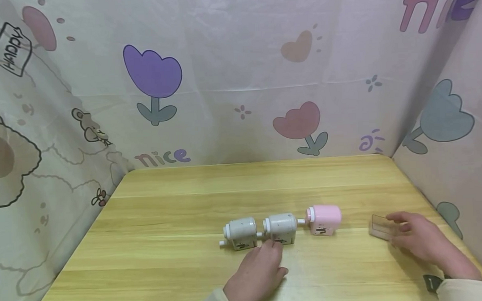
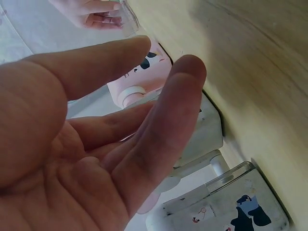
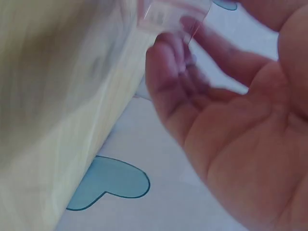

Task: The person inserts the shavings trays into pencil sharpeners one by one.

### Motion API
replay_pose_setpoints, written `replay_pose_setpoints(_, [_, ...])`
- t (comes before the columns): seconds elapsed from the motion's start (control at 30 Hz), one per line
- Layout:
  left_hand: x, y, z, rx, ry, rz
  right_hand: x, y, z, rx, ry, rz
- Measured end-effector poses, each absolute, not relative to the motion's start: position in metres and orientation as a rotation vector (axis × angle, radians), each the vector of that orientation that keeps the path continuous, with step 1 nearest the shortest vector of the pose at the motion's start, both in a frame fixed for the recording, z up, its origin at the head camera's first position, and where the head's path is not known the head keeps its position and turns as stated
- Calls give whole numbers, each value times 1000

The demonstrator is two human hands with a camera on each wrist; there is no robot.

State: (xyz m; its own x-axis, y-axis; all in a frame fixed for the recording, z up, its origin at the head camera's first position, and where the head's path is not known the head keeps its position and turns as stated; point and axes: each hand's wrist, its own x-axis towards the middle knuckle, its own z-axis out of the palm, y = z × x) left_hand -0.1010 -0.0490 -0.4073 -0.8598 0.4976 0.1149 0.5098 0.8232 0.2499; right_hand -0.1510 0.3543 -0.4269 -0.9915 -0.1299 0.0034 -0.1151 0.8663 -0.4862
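Left hand [image 1: 257, 271] is nearest the camera, low centre of the wooden table [image 1: 167, 225], palm down. Fingers extended and only slightly bent, holding nothing. Fingertips reach the front of the middle grey sharpener [image 1: 280, 228]; head view suggests contact with its base but I can't confirm it. In the left wrist view the fingers [image 2: 168, 125] are straight and spread, with that sharpener just beyond them.

Three crank sharpeners stand in a row across the table centre, all upright:
- left grey sharpener [image 1: 241, 232], crank handle sticking out at its left
- middle grey sharpener, just beside it, nearly touching
- pink sharpener [image 1: 324, 218] at the right end, small gap from the middle one

Right hand [image 1: 418, 239] sits well apart from the row, near the table's right edge. Fingers loosely curved around a small clear plastic tray [image 1: 382, 227], which lies on the table at the hand's left side. Right wrist view shows the fingertips [image 3: 166, 72] against the clear tray's [image 3: 173, 17] edge; grip looks light, more of a pinch than a full clasp.

Printed cloth backdrop [image 1: 238, 79] with tulips and "nice" lettering surrounds the table on three sides.
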Motion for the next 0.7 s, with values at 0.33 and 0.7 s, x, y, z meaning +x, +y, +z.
replay_pose_setpoints(0.33, [-102,-47,-409,-817,-2986,-450,-146,335,-424,-350,2724,-999])
replay_pose_setpoints(0.7, [-102,-46,-408,-862,-2969,-476,-139,306,-425,-561,2447,-1185])
